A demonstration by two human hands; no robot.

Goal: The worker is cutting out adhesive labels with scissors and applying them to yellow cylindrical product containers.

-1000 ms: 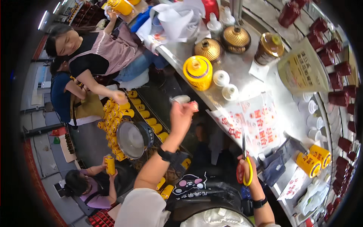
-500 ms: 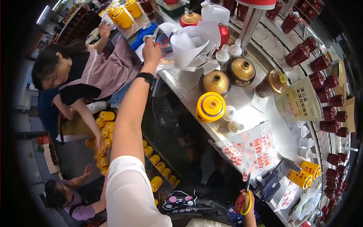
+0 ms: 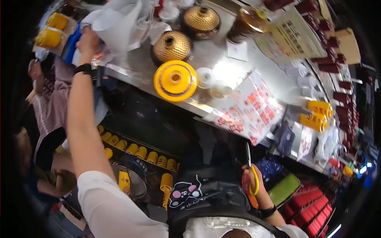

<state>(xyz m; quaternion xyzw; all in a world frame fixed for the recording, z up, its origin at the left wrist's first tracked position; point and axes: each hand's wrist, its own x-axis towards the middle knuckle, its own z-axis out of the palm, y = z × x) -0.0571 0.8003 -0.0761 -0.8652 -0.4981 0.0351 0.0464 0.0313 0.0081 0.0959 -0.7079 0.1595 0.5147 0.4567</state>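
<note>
My left hand (image 3: 88,41) reaches to the far left end of the metal bench, fingers closed beside a white paper roll (image 3: 125,29). What they grip is blurred and hidden. At the lower right my right hand (image 3: 256,178) has its fingers through the red and yellow handles of scissors (image 3: 251,180), blades pointing up, away from me. On the bench between the hands stand a yellow round jar (image 3: 175,85) and a dark jar with a golden domed top (image 3: 171,47). A clear sheet with red print (image 3: 254,107) lies by the bench edge, beyond the scissors.
Another gold-topped jar (image 3: 201,22), a brown bottle (image 3: 248,23) and a pale printed bag (image 3: 291,37) stand farther back. Yellow containers (image 3: 315,119) sit at right. Co-workers are at left, beside a rack of yellow containers (image 3: 141,152) below the bench. Red crates (image 3: 309,210) stand lower right.
The view has turned, so the bench appears farther left and higher. My left arm still stretches toward the paper roll; my right hand still holds the scissors, with more of its forearm showing.
</note>
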